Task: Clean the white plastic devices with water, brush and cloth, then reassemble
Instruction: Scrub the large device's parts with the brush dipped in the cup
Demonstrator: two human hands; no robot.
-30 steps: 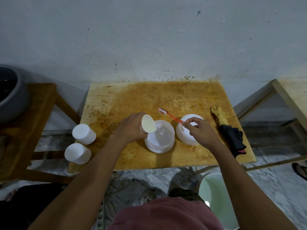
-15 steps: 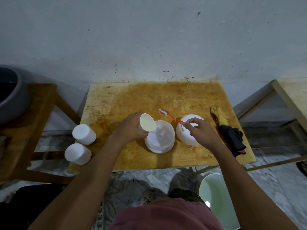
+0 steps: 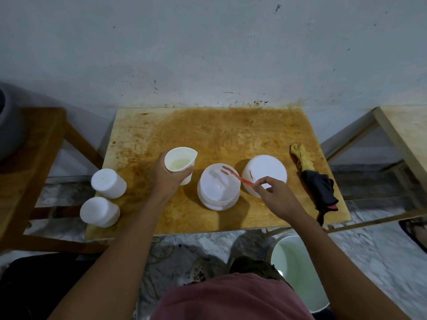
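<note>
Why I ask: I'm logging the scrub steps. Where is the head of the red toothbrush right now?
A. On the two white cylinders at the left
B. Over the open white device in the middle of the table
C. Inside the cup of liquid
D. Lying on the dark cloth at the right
B: the red toothbrush, pinched by the right hand, has its bristle end over the middle white device; the cup is in the left hand, apart from the bristles.
</note>
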